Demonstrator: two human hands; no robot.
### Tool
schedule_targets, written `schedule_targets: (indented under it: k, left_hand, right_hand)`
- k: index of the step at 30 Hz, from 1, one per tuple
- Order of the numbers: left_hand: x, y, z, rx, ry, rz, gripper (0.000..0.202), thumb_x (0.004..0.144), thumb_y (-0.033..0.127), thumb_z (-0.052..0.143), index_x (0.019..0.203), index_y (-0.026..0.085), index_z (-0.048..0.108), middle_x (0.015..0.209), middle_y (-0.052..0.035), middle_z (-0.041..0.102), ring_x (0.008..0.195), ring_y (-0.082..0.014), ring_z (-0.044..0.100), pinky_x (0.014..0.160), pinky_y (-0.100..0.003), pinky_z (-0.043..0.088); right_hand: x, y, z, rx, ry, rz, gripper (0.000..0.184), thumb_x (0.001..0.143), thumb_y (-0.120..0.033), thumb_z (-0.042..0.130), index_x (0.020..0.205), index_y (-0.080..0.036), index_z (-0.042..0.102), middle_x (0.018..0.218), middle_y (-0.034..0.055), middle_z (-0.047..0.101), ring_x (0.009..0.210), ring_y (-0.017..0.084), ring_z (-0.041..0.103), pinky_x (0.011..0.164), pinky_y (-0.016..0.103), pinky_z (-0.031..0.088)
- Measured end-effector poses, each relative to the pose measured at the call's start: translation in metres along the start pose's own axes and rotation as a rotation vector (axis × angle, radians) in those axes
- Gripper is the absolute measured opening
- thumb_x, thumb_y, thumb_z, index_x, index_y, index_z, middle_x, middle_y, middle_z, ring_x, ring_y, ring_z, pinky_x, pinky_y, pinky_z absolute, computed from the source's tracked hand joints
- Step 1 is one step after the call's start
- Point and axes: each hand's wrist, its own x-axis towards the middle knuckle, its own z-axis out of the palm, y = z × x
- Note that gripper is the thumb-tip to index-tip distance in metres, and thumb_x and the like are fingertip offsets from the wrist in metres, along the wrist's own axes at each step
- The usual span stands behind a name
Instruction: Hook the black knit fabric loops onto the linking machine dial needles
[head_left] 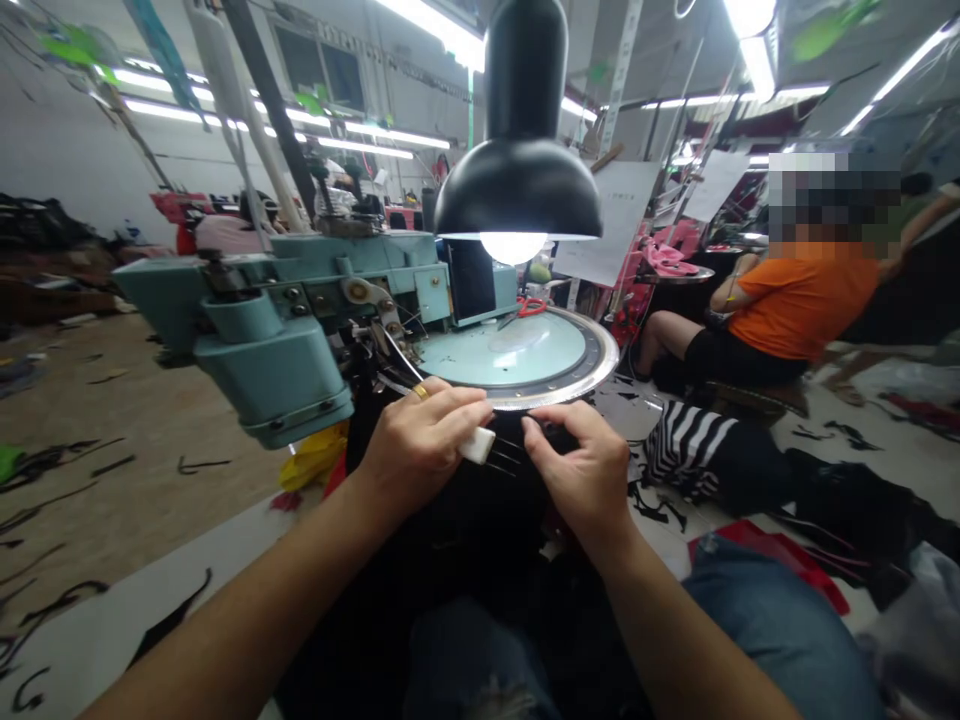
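Observation:
A round linking machine dial (525, 345) lies in front of me, with a pale green top and a toothed metal rim. My left hand (420, 435) is at its near left edge, fingers closed around a small white pronged tool (477, 445) whose thin metal prongs point right. My right hand (581, 455) pinches at the near right rim, thumb against forefinger, on black knit fabric (480, 520). The fabric hangs dark below the rim, and its edge between my fingers is hard to make out. A gold ring (421, 392) is on my left hand.
The green machine head (285, 330) stands left of the dial. A black lamp (519, 190) hangs lit above it. Red-handled scissors (531, 307) lie at the dial's back. A person in an orange shirt (806, 300) sits at right. Striped fabric (690, 450) lies on the right.

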Motion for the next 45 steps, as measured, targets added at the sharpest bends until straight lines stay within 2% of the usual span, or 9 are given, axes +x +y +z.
schedule_targets:
  k: [5, 8, 11, 22, 28, 35, 39, 42, 45]
  left_hand:
    - [0.003, -0.005, -0.002, -0.098, -0.076, -0.021, 0.006, 0.088, 0.015, 0.067, 0.088, 0.015, 0.073, 0.09, -0.0066, 0.078, 0.079, -0.0166, 0.069, 0.073, -0.03, 0.058]
    - [0.003, -0.006, -0.002, -0.11, -0.046, -0.051, 0.007, 0.089, 0.015, 0.065, 0.086, 0.016, 0.072, 0.088, -0.0052, 0.078, 0.078, -0.0155, 0.07, 0.073, -0.028, 0.058]
    - [0.002, -0.006, -0.002, -0.048, -0.047, 0.022, 0.008, 0.09, 0.016, 0.064, 0.089, 0.016, 0.072, 0.092, -0.0063, 0.078, 0.078, -0.0157, 0.07, 0.072, -0.029, 0.057]
    - [0.014, -0.002, -0.01, 0.161, -0.298, 0.132, 0.022, 0.097, 0.014, 0.049, 0.087, 0.015, 0.069, 0.091, -0.0077, 0.074, 0.081, -0.019, 0.064, 0.074, -0.03, 0.054]
    - [0.012, -0.003, -0.006, 0.054, -0.214, 0.06, 0.013, 0.094, 0.019, 0.058, 0.087, 0.014, 0.069, 0.086, -0.0056, 0.074, 0.077, -0.0179, 0.065, 0.073, -0.029, 0.054]
    - [0.016, -0.006, -0.008, 0.175, -0.236, 0.188, 0.022, 0.098, 0.022, 0.054, 0.088, 0.013, 0.072, 0.091, -0.0071, 0.076, 0.077, -0.018, 0.064, 0.071, -0.029, 0.055]
    - [0.016, -0.004, -0.006, 0.077, -0.264, 0.056, 0.015, 0.093, 0.019, 0.059, 0.091, 0.014, 0.073, 0.091, -0.0067, 0.077, 0.079, -0.0188, 0.067, 0.075, -0.031, 0.056]
    - [0.011, 0.001, -0.003, 0.059, -0.199, -0.004, 0.012, 0.09, 0.016, 0.06, 0.089, 0.015, 0.072, 0.09, -0.0058, 0.077, 0.077, -0.0187, 0.067, 0.073, -0.03, 0.055]
    - [0.008, 0.003, -0.004, 0.12, -0.171, 0.061, 0.016, 0.092, 0.015, 0.058, 0.093, 0.015, 0.074, 0.095, -0.0058, 0.078, 0.077, -0.0185, 0.068, 0.071, -0.029, 0.054]
  right_hand:
    - [-0.002, 0.0, -0.001, 0.008, -0.008, 0.026, 0.004, 0.084, -0.02, 0.069, 0.085, -0.021, 0.073, 0.081, 0.002, 0.072, 0.077, 0.019, 0.068, 0.076, 0.031, 0.054]
    - [-0.002, -0.001, -0.001, 0.009, -0.011, 0.041, 0.004, 0.084, -0.021, 0.069, 0.084, -0.021, 0.073, 0.08, 0.0019, 0.072, 0.077, 0.019, 0.068, 0.075, 0.032, 0.055]
    - [-0.001, -0.003, -0.002, 0.007, -0.005, 0.042, 0.005, 0.084, -0.022, 0.068, 0.085, -0.022, 0.073, 0.081, 0.002, 0.072, 0.077, 0.019, 0.068, 0.076, 0.032, 0.055]
    - [0.0, 0.0, -0.005, -0.014, 0.047, 0.048, 0.005, 0.083, -0.02, 0.068, 0.085, -0.021, 0.073, 0.082, 0.0035, 0.073, 0.079, 0.02, 0.069, 0.077, 0.033, 0.056]
    - [0.001, -0.001, -0.004, 0.011, 0.011, 0.008, 0.005, 0.082, -0.02, 0.071, 0.085, -0.022, 0.074, 0.081, 0.0021, 0.072, 0.079, 0.019, 0.068, 0.077, 0.032, 0.056]
    - [0.001, 0.023, -0.025, -0.056, 0.072, 0.035, 0.011, 0.082, -0.018, 0.066, 0.089, -0.019, 0.075, 0.087, 0.0052, 0.072, 0.084, 0.021, 0.067, 0.08, 0.034, 0.054]
    - [0.002, 0.023, -0.035, 0.122, -0.097, 0.169, 0.021, 0.083, -0.012, 0.055, 0.084, -0.02, 0.074, 0.079, 0.0015, 0.073, 0.073, 0.018, 0.068, 0.068, 0.028, 0.053]
    - [0.004, 0.008, -0.029, 0.148, -0.221, 0.08, 0.015, 0.085, -0.019, 0.061, 0.083, -0.019, 0.075, 0.077, 0.0016, 0.071, 0.071, 0.017, 0.067, 0.068, 0.027, 0.052]
    - [0.005, -0.003, -0.02, 0.023, -0.158, -0.021, 0.011, 0.087, -0.025, 0.068, 0.087, -0.018, 0.077, 0.079, 0.0036, 0.071, 0.073, 0.017, 0.067, 0.07, 0.028, 0.052]
